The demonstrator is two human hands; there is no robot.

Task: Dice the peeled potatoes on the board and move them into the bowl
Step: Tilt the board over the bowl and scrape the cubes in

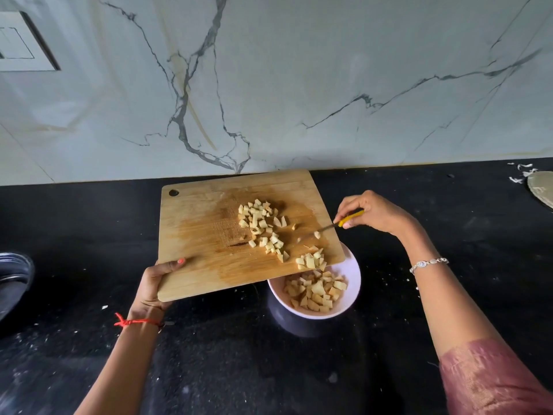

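Presently, head view, the only one.

Progress: dicing looks done, with no whole potato in sight. Transfer is under way, perhaps half through by my estimate. A good heap of potato cubes in the bowl [314,290]. The larger heap of diced potato [260,223] sits mid-board, and a small cluster [311,260] lies at the board's lower right edge, right above the bowl.

Cutting board [194,223]: wooden, centre of frame, tilted down toward its lower right corner, which overhangs the bowl [354,274]. Wet stain across its middle.

Left hand [155,283], lower left of centre: clamped on the board's near left corner, thumb on top, fingers hidden beneath.

Right hand [374,215], right of centre: fingers curled round the yellow handle of a small knife [344,221], blade lying low across the board's right edge, one cube near its tip. Judged to be raking cubes toward the bowl.

Left to do: sweep down the main heap, then clear the stragglers.

Surroundings: black countertop [269,369], flecked with white bits. Marble-veined wall [269,85] fills the upper frame; switch plate [24,40] upper left. Dark rounded vessel [15,280] at left edge, partly cut off. Pale round object [543,190] and white scraps [520,172] at right edge, unclear what.

Obstructions: none between board and bowl. Risk, as I judge it: cubes missing the rim.
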